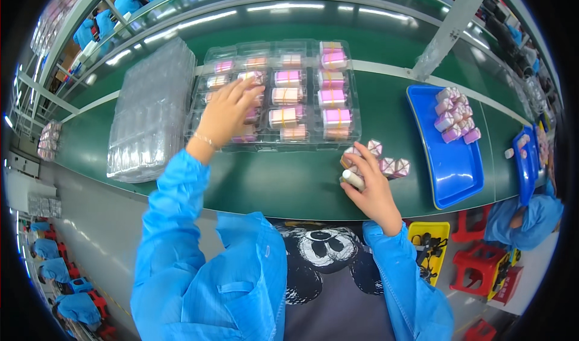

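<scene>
My left hand reaches over a clear plastic blister tray, its fingers stretched out and spread. The fingertips lie at a pink-and-white bundle in the tray; its thumb is hidden. Several more pink-and-white bundles, some with a yellow band around them, sit in the tray's rows. Nearer me, to the right of the tray, my right hand has its thumb and fingers closed around a white cylinder-like piece. Against those fingers stand several small pink-and-white pieces with crossed folds on their ends.
A tall stack of clear blister trays stands at the left on the green worktable. At the right lies a blue tray with a heap of pink-and-white pieces. A metal post rises behind it. A co-worker's blue sleeve shows far right.
</scene>
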Available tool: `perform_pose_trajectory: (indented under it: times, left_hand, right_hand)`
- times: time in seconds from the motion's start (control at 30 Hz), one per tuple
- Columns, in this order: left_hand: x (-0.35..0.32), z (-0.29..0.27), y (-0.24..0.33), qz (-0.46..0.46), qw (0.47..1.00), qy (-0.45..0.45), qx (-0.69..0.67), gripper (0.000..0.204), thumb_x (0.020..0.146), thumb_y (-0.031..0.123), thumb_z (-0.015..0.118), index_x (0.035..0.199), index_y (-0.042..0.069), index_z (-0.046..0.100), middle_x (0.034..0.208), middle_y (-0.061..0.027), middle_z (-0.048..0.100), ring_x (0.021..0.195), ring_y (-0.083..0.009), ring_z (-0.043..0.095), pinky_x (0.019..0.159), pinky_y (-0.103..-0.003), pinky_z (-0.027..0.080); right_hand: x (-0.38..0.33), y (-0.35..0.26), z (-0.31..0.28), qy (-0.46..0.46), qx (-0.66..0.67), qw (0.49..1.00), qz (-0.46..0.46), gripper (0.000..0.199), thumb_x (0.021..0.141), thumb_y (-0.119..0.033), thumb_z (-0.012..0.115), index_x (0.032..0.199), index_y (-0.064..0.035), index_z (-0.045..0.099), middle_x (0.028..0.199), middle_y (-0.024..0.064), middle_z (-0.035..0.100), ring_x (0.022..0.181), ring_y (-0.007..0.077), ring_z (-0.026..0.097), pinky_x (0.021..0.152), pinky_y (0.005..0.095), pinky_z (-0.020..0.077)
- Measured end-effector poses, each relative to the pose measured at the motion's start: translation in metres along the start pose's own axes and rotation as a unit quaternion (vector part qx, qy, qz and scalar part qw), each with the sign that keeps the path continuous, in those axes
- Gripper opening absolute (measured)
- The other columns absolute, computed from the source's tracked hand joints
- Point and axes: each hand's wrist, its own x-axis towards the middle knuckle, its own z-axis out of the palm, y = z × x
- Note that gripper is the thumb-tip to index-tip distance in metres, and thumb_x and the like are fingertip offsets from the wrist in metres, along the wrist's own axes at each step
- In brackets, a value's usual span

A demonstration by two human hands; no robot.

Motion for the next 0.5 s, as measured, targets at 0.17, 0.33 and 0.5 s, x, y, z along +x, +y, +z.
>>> perform_pose_trajectory:
  times: [0.17,0.33,0.5]
  left_hand:
    - [-0.034,0.004,0.045,-0.123,0.992,0.001,-0.025,0.05,0.092,0.024,0.055,0.139,0.013,0.044,0.142,-0.0095,0.045,0.133,-0.0335,0.038,0.108,-0.045,0.031]
    - [-0.02,0.019,0.053,-0.158,0.987,0.002,-0.006,0.06,0.097,0.039,0.043,0.148,0.011,0.031,0.151,-0.0139,0.033,0.141,-0.0345,0.026,0.115,-0.05,0.016]
    - [0.025,0.028,-0.012,-0.164,0.98,0.098,-0.063,0.057,0.095,0.036,0.047,0.146,0.013,0.035,0.15,-0.0119,0.036,0.139,-0.0316,0.031,0.113,-0.055,0.018]
  right_hand:
    - [-0.001,0.0,0.004,0.017,-0.009,1.0,0.001,0.056,0.074,-0.007,0.073,0.126,-0.0107,0.052,0.143,0.0113,0.042,0.106,0.0332,0.062,0.085,0.0391,0.0528]
    - [0.001,-0.002,0.008,0.044,-0.052,0.998,-0.012,0.064,0.073,-0.01,0.075,0.132,-0.0094,0.048,0.135,0.0118,0.045,0.107,0.034,0.06,0.083,0.04,0.0532]
    - [-0.004,-0.007,0.011,0.068,-0.079,0.995,0.007,0.067,0.074,-0.015,0.076,0.134,-0.01,0.048,0.128,0.0133,0.048,0.101,0.0346,0.061,0.079,0.0405,0.0542]
